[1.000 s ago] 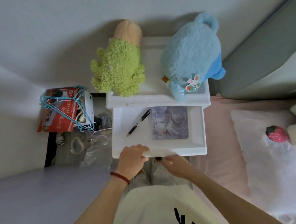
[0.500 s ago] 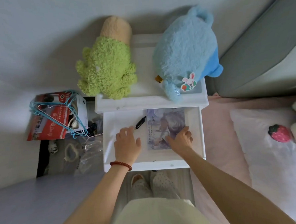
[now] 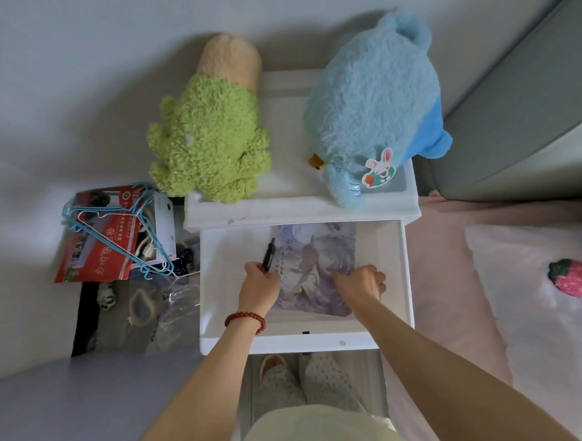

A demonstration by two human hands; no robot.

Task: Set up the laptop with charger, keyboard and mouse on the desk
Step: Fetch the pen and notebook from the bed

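Left hand [image 3: 257,286] now pinches the black pen [image 3: 268,256], which half a second ago lay loose under my flat fingers in the open drawer [image 3: 391,265]. My right hand [image 3: 362,282] has curled, fingertips on the illustrated sheet [image 3: 313,253] beside the pen (whether it grips the sheet, I cannot tell). Both reach into the drawer from its front edge. No laptop shows.

We saw a slim black pen [image 3: 268,253] tilted in the open white drawer [image 3: 390,248], its lower end pinched by our left hand [image 3: 259,286]. Just beside it lay a pale illustrated sheet [image 3: 314,249], gripped by our right hand [image 3: 360,284].
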